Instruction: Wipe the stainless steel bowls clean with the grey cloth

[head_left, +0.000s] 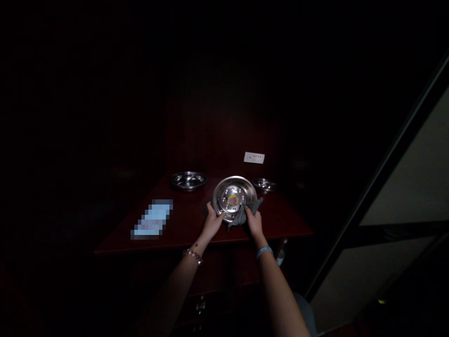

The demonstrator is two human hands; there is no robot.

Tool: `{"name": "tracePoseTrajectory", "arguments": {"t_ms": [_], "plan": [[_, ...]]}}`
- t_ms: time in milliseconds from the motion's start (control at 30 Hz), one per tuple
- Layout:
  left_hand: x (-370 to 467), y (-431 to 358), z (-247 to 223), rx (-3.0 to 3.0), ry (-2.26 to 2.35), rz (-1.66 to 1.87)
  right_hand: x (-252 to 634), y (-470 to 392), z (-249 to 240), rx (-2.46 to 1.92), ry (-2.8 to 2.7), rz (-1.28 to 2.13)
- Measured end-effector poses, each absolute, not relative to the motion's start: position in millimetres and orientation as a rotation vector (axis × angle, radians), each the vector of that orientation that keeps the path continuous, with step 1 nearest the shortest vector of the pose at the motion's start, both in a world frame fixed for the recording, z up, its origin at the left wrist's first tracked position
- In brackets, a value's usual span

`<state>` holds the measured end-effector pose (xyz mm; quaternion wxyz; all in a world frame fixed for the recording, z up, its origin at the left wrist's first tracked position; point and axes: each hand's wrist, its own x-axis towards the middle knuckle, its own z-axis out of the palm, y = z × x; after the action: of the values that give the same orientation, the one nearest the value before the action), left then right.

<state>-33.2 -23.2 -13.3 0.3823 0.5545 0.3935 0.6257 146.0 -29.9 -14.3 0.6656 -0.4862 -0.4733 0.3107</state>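
Observation:
A shiny steel basin (224, 189) with a yellow and red round label in its middle is tilted up toward me over the table. My left hand (213, 223) grips its lower left rim, thumb on the inner side. Pressed against the lower right rim is a grey cloth (239, 218), pinched in my right hand (254, 222). The cloth hides that part of the basin, and the fingers behind the rim are out of sight.
On the dark red table (196, 229), another steel basin (188, 181) stands at the back left and a smaller steel bowl (264, 186) at the back right. A blurred light-blue flat object (152, 219) lies at left. A white socket panel (254, 157) is on the back wall.

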Motion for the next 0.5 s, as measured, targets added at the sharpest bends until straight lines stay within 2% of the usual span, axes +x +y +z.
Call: {"name": "tracePoseTrajectory", "arguments": {"t_ms": [500], "plan": [[-32.9,-25.7,-10.4,1.335,1.058,1.569,146.9,-31.2,-13.5,-1.138,-1.079,0.7]]}}
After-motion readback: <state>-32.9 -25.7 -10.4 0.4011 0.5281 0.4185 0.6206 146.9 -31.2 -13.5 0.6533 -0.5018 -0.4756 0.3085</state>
